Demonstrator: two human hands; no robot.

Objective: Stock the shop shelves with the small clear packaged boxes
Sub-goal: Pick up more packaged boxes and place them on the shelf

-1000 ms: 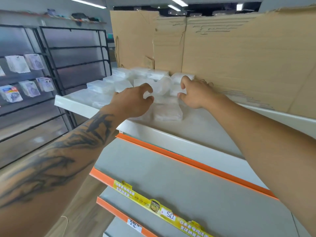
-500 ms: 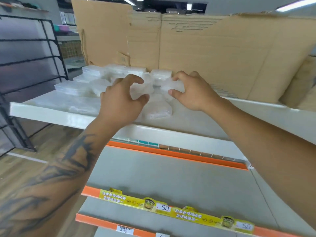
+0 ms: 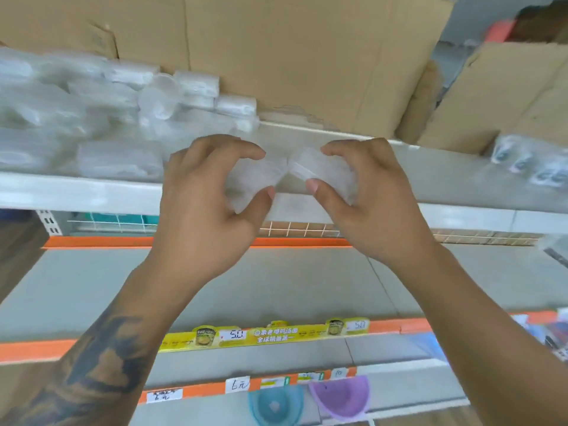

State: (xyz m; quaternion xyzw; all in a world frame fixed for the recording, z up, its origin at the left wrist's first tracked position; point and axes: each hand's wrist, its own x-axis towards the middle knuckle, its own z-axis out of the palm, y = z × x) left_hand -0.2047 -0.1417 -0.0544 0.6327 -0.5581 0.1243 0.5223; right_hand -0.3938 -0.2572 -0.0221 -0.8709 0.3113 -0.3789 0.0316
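My left hand (image 3: 206, 204) grips a small clear box (image 3: 261, 178) between thumb and curled fingers. Beside it, my right hand (image 3: 368, 204) pinches a second clear box (image 3: 319, 169). Both boxes are held close together in front of the top white shelf's (image 3: 92, 192) edge, their inner ends almost touching. A pile of several clear packaged boxes (image 3: 116, 158) lies on the left part of that shelf, reaching back to the cardboard.
Flattened cardboard (image 3: 307, 56) lines the back of the top shelf. More wrapped clear items (image 3: 528, 164) lie at its right end. Grey shelves with orange edges sit below, one carrying a yellow price strip (image 3: 276, 333). Blue (image 3: 273, 407) and purple bowls (image 3: 341, 398) sit lowest.
Both hands have pulled back from the pile toward the shelf's front edge, each holding a clear box. The view has swung right and down, showing more lower shelves.
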